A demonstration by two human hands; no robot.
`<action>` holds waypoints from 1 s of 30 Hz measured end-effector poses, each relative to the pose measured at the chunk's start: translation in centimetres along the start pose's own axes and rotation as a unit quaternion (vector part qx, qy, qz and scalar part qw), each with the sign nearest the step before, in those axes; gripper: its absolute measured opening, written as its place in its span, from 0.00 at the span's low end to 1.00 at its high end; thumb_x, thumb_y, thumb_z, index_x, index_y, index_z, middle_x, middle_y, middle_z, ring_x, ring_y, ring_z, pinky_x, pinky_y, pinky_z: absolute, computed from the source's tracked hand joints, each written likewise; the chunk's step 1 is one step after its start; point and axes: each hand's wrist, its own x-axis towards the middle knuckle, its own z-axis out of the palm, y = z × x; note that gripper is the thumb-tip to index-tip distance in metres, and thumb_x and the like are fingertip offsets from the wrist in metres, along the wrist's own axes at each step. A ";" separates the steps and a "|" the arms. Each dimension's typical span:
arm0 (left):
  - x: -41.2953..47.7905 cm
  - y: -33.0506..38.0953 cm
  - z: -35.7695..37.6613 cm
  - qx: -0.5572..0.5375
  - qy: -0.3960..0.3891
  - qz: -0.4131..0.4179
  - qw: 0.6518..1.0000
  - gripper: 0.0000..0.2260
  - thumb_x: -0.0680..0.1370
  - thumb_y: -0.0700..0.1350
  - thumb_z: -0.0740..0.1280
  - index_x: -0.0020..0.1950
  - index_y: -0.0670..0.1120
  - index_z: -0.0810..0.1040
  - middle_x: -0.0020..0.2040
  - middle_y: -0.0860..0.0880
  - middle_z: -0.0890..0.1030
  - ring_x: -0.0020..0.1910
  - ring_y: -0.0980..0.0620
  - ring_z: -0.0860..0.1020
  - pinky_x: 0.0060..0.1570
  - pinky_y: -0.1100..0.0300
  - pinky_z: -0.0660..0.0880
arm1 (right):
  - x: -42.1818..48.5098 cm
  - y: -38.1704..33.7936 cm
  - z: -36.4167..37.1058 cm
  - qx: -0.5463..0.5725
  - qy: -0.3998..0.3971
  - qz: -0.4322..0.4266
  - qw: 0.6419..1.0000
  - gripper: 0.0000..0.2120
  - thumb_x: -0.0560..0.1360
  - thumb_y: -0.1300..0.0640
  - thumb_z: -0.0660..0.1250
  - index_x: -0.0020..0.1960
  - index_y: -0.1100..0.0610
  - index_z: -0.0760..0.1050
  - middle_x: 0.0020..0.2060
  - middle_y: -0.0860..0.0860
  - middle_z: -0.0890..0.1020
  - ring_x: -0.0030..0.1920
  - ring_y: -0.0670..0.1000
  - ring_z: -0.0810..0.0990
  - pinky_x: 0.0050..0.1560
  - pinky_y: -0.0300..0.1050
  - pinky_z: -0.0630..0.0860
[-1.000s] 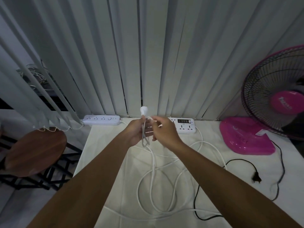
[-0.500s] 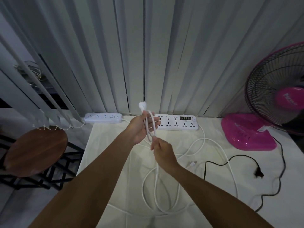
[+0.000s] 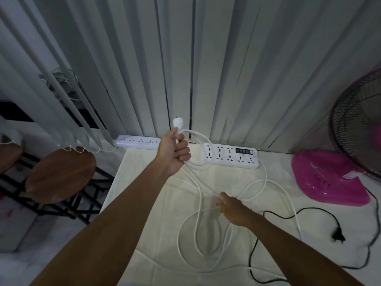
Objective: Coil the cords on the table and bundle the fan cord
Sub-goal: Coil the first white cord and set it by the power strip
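Note:
My left hand [image 3: 175,152] is raised above the table, shut on a small coil of white cord [image 3: 198,230] with its white plug [image 3: 178,122] sticking up from the fist. Lower down, my right hand [image 3: 231,207] pinches the same white cord just above the tabletop. Loose loops of that cord lie on the table and run back to a large white power strip [image 3: 231,155]. The black fan cord [image 3: 288,216] with its black plug [image 3: 338,237] lies loose at the right, leading to the pink fan [image 3: 329,182].
A second, smaller white power strip [image 3: 138,142] lies at the table's back left edge. Vertical blinds [image 3: 206,69] hang right behind the table [image 3: 144,203]. Two brown round stools [image 3: 60,175] stand left of the table.
My right hand has dropped from next to the left hand and slid down along the white cord toward the table. A loop now hangs from my left fist.

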 end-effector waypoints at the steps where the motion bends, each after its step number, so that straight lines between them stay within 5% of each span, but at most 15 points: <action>1: 0.1 0.0 0.0 0.001 0.003 -0.002 1.000 0.18 0.80 0.53 0.58 0.31 0.50 0.68 0.22 0.54 0.56 0.20 0.56 0.52 0.23 0.61 0.49 | -0.1 0.9 0.3 0.005 -0.025 0.023 0.999 0.03 0.82 0.54 0.54 0.51 0.52 0.66 0.56 0.53 0.81 0.56 0.57 0.80 0.56 0.49 0.76; 4: 0.1 -0.5 0.2 -0.004 0.014 0.009 1.000 0.18 0.81 0.51 0.58 0.31 0.51 0.66 0.22 0.54 0.56 0.19 0.56 0.52 0.22 0.61 0.49 | -0.4 2.6 0.6 0.054 -0.068 0.051 0.995 0.09 0.84 0.51 0.54 0.55 0.56 0.68 0.49 0.50 0.83 0.44 0.45 0.78 0.40 0.34 0.69; 11: -0.8 -0.3 0.4 0.015 0.022 0.038 0.999 0.15 0.77 0.50 0.60 0.30 0.51 0.66 0.23 0.54 0.56 0.21 0.55 0.51 0.23 0.61 0.50 | -0.8 4.1 0.0 0.303 0.004 0.155 0.940 0.20 0.79 0.42 0.66 0.46 0.60 0.80 0.32 0.55 0.82 0.33 0.53 0.83 0.41 0.48 0.82; 14: -1.4 -0.3 -0.1 0.045 0.025 0.041 0.998 0.13 0.77 0.49 0.61 0.32 0.50 0.67 0.23 0.54 0.56 0.22 0.55 0.52 0.24 0.61 0.51 | -0.5 3.3 -0.8 0.376 0.054 0.179 0.907 0.24 0.79 0.38 0.64 0.47 0.61 0.79 0.21 0.49 0.71 0.21 0.48 0.67 0.25 0.39 0.65; 17: -1.8 -1.0 -1.0 0.091 0.033 0.023 0.995 0.13 0.78 0.50 0.61 0.33 0.50 0.68 0.23 0.54 0.57 0.21 0.55 0.54 0.25 0.60 0.50 | 0.2 1.5 -2.0 0.497 0.089 0.194 0.841 0.21 0.82 0.43 0.62 0.49 0.62 0.76 0.21 0.47 0.63 0.21 0.46 0.57 0.25 0.37 0.55; 22: -1.4 -2.1 -2.3 0.259 0.066 0.008 0.963 0.12 0.81 0.54 0.62 0.43 0.47 0.74 0.25 0.52 0.59 0.22 0.54 0.55 0.25 0.60 0.52 | 1.7 -2.6 -5.5 0.605 0.059 0.170 0.776 0.14 0.83 0.61 0.51 0.56 0.64 0.75 0.31 0.51 0.66 0.24 0.46 0.59 0.28 0.40 0.58; 24: -1.0 -2.5 -2.8 0.301 0.061 0.000 0.952 0.15 0.82 0.55 0.60 0.52 0.45 0.78 0.26 0.52 0.61 0.23 0.54 0.57 0.24 0.61 0.55 | 2.5 -4.6 -6.9 0.597 0.057 0.133 0.789 0.12 0.81 0.67 0.51 0.50 0.65 0.74 0.43 0.54 0.76 0.28 0.48 0.62 0.30 0.42 0.60; 26: -0.7 -2.6 -3.2 0.302 0.050 -0.015 0.952 0.18 0.83 0.54 0.58 0.59 0.41 0.78 0.27 0.48 0.73 0.23 0.52 0.67 0.24 0.61 0.65 | 3.3 -6.9 -7.8 0.533 0.089 0.088 0.837 0.12 0.81 0.69 0.54 0.53 0.68 0.76 0.46 0.54 0.78 0.31 0.48 0.65 0.31 0.41 0.62; 28: -0.3 -2.6 -3.5 0.274 0.029 -0.039 0.961 0.20 0.84 0.51 0.56 0.62 0.36 0.76 0.41 0.40 0.85 0.34 0.44 0.82 0.37 0.56 0.79 | 4.0 -9.0 -7.8 0.447 0.166 0.031 0.879 0.11 0.81 0.64 0.64 0.61 0.65 0.79 0.37 0.52 0.79 0.30 0.47 0.71 0.32 0.39 0.68; 30: 0.4 -2.7 -4.1 0.246 0.029 -0.055 0.967 0.21 0.85 0.49 0.55 0.64 0.33 0.74 0.55 0.36 0.84 0.52 0.39 0.83 0.56 0.48 0.79 | 4.4 -11.0 -7.5 0.386 0.264 -0.012 0.884 0.12 0.77 0.59 0.73 0.60 0.60 0.82 0.37 0.49 0.83 0.27 0.45 0.77 0.33 0.38 0.75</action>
